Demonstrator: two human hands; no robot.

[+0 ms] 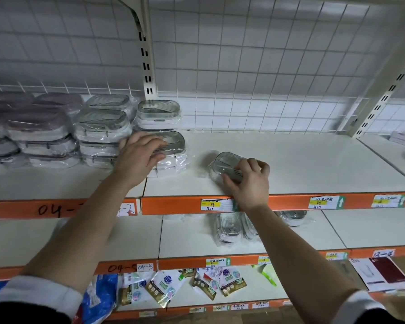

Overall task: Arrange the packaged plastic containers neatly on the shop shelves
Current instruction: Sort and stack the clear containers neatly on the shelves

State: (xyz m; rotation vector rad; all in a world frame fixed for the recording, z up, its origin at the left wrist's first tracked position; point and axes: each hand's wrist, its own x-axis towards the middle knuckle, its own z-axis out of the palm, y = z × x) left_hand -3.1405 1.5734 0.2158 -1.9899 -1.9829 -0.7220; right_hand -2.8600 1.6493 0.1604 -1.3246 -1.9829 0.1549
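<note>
Packs crowded the upper shelf's left, with one alone to the right
I saw stacked packs (103, 127) filling the left end of the upper shelf (313, 164), my left hand (140, 155) resting flat on the front stack (173, 141) at their right edge. Right of it, apart, a single container (227, 162) lay near the front lip, my right hand (248, 181) gripping its near end. More containers (229, 226) lay on the lower shelf (302, 232) beneath that hand, and loose packets (164, 286) on the bottom shelf (243, 286)

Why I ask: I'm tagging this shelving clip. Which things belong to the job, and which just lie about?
Job: small wrapped container, held by the right hand; grey-lidded stack under the left hand; container stacks further left; wrapped containers on the shelf below.
Lying about: sachets on the bottom shelf; price labels.
</note>
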